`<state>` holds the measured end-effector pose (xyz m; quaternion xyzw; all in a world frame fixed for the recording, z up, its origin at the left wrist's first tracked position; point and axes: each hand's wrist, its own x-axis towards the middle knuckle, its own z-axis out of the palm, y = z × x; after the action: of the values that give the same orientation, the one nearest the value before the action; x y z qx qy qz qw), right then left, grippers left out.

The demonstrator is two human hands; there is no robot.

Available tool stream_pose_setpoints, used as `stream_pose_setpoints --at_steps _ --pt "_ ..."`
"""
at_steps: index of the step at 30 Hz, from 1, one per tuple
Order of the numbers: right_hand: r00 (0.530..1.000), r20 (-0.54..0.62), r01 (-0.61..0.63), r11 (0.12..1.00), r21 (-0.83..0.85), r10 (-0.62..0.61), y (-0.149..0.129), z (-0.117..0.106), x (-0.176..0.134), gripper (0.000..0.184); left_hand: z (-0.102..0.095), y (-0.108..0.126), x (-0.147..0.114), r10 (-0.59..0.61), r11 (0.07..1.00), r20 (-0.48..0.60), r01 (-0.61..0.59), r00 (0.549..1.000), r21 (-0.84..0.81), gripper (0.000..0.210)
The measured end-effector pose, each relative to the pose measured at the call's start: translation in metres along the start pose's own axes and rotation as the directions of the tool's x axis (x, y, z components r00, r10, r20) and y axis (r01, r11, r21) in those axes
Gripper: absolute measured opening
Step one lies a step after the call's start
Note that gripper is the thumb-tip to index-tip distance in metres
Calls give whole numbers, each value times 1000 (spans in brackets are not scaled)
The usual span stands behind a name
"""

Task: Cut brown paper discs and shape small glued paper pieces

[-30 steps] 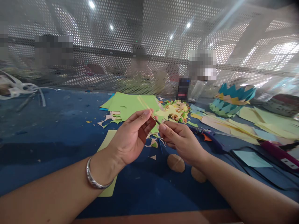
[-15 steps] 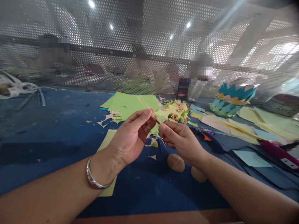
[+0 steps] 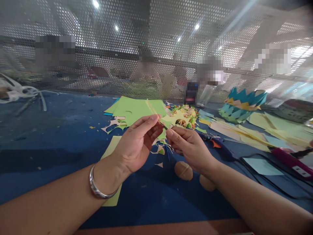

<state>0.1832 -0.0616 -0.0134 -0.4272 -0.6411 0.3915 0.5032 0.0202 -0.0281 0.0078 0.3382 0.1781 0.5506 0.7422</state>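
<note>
My left hand [image 3: 137, 143], with a silver bangle on its wrist, pinches a thin pale-yellow paper strip [image 3: 151, 106] between thumb and forefinger. The strip's far end slants up over the green sheets. My right hand [image 3: 190, 146] is closed on a thin dark stick [image 3: 163, 125], whose slim end reaches the strip at my left fingertips. Whether the strip is wound or hooked on it, I cannot tell. Below the right hand lie a round brown disc [image 3: 183, 170] and a second brown disc [image 3: 206, 182], partly covered by the forearm.
Green paper sheets [image 3: 139, 109] and small cut scraps [image 3: 184, 114] lie beyond my hands. To the right are a blue glue gun [image 3: 226, 149], a purple power strip [image 3: 290, 161], black cords, paper strips and a teal paper crown [image 3: 244, 104]. A perforated metal screen [image 3: 117, 49] stands behind.
Both hands keep nearly the same pose, the strip and stick still between them. The whole view has shifted very slightly.
</note>
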Motion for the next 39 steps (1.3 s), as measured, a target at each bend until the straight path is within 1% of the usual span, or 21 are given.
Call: stream_pose_setpoints --at_steps 4,6,10,12,14,16,17,19,21,22,23,24,26,27,29,32,34,35,39 --pt "1000 0 2 1000 -8 -2 0 0 0 47 0 0 0 3 1000 -6 -2 1000 29 7" --pt "1000 6 0 1000 -21 1 1 0 0 48 -1 2 0 10 997 -14 -9 1000 74 10" --pt "1000 18 16 998 -66 -15 0 -2 1 47 -4 11 5 89 957 -72 -65 993 283 13" --pt "999 20 29 992 -119 -27 -2 -5 2 46 -7 17 10 149 904 -91 -98 985 416 14" --pt "999 24 30 971 -237 -25 -3 -10 4 46 -10 22 15 182 839 -71 -117 981 531 16" --pt "1000 26 13 904 -427 -2 -4 -16 6 46 -13 25 19 179 790 -61 -106 982 604 18" --pt "999 25 -5 844 -537 22 -4 -19 7 45 -14 27 20 176 769 -57 -101 983 631 19" --pt "995 8 -62 680 -731 99 -4 -25 9 41 -14 29 21 173 710 -31 -103 985 697 21" --pt "983 -22 -113 511 -852 180 -4 -29 10 38 -12 32 18 123 617 31 -101 992 780 22" --pt "977 -37 -128 441 -888 209 -5 -31 9 38 -12 33 17 63 562 66 -91 996 822 22" --pt "972 -50 -137 383 -913 229 -5 -32 9 38 -11 34 14 -26 504 99 -72 995 861 21" --pt "969 -59 -140 335 -932 242 -6 -32 8 39 -11 35 12 -128 447 123 -54 984 893 21" --pt "963 -67 -136 257 -957 262 -8 -33 7 41 -11 36 9 -313 341 152 -39 938 939 20" --pt "960 -69 -134 228 -964 272 -9 -33 6 41 -12 36 8 -379 294 160 -45 912 955 19" --pt "955 -70 -128 190 -973 288 -11 -33 4 44 -14 37 8 -466 200 166 -79 869 977 18" --pt "950 -81 -134 161 -978 301 -15 -34 2 47 -17 38 10 -542 64 157 -146 825 987 19" --pt "946 -94 -144 144 -979 309 -18 -34 1 49 -18 40 12 -567 -7 154 -191 809 981 23" --pt "944 -99 -148 135 -980 314 -19 -33 0 48 -18 40 12 -565 -37 156 -214 810 976 26" --pt "934 -107 -146 88 -985 341 -23 -32 -2 45 -19 44 11 -513 -197 165 -302 842 933 34"
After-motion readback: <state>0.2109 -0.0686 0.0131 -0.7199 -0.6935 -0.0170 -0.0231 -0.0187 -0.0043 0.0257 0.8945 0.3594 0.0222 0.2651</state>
